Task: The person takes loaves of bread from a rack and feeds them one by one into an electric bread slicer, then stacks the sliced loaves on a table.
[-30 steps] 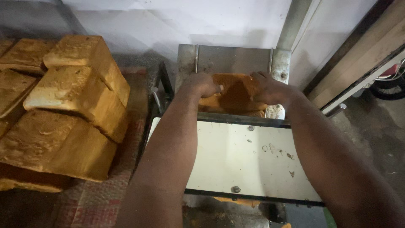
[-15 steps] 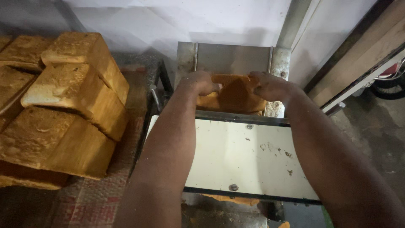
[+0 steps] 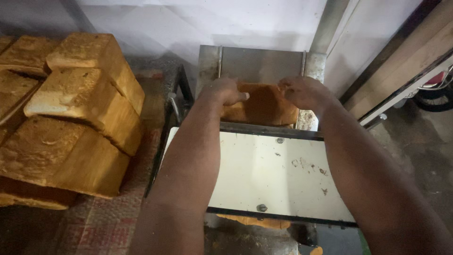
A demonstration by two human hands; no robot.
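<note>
A brown bread loaf (image 3: pixel 264 105) lies on the metal chute (image 3: pixel 262 63) at the back of a slicing machine. My left hand (image 3: pixel 226 90) grips the loaf's left end and my right hand (image 3: pixel 304 92) grips its right end. Both forearms reach over the machine's cream-white cover plate (image 3: pixel 278 177). The loaf's lower part is hidden behind the cover's dark top bar. A bit of bread (image 3: pixel 255 222) shows below the cover's front edge.
Several large whole loaves (image 3: pixel 80 123) are stacked on a red patterned cloth (image 3: pixel 99 231) to the left. A white wall stands behind the machine. A wooden board (image 3: pixel 406 71) and a grey floor (image 3: pixel 420 156) lie to the right.
Both hands stay on the loaf at the chute. The view has shifted slightly; the loaf looks a little lower against the cover's top bar.
</note>
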